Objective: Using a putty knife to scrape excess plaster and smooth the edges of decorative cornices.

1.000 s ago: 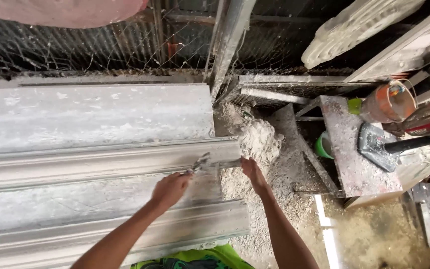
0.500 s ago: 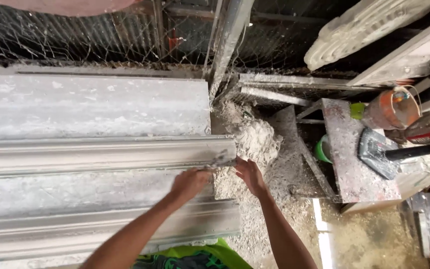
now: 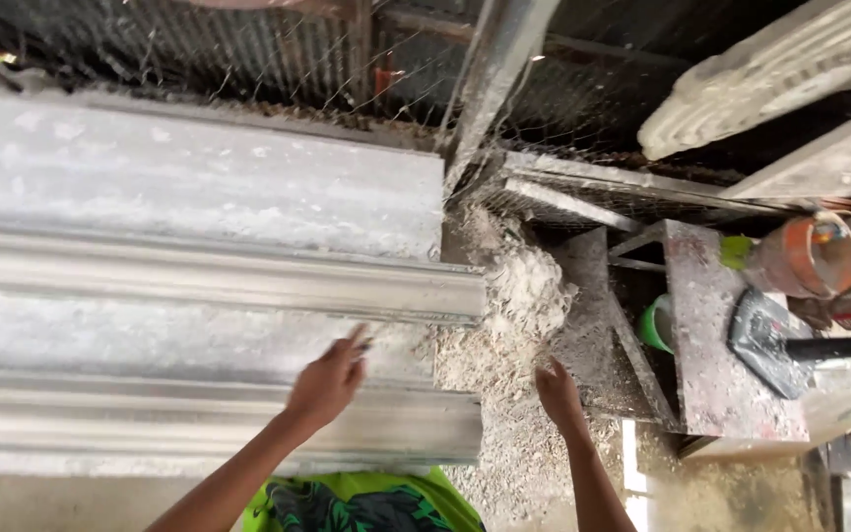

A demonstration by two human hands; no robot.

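Two long grey plaster mouldings lie side by side across the left of the view, the upper moulding [image 3: 219, 281] and the lower moulding [image 3: 199, 419], each running lengthwise with its square-cut end toward the middle, probably so the ends can be reached from where the person stands. Between them is a flat, dusty strip of worktop [image 3: 150, 335]. The left hand [image 3: 327, 382] hovers over that strip near the mouldings' ends, fingers [image 3: 357, 340] loosely stretched and pointing at the upper moulding; something small and dark may sit at the fingertips, though I cannot tell whether it is held. Just right of the cut ends one heap of pale crumbly scrapings [image 3: 514, 315] slopes to the floor, likely waste trimmed from the ends. The right hand [image 3: 558, 394] rests on or just above that heap, fingers relaxed and holding nothing. Further right stands a spattered metal stand [image 3: 711, 345], with one dark trowel [image 3: 765, 340] and one orange bucket [image 3: 810, 258].
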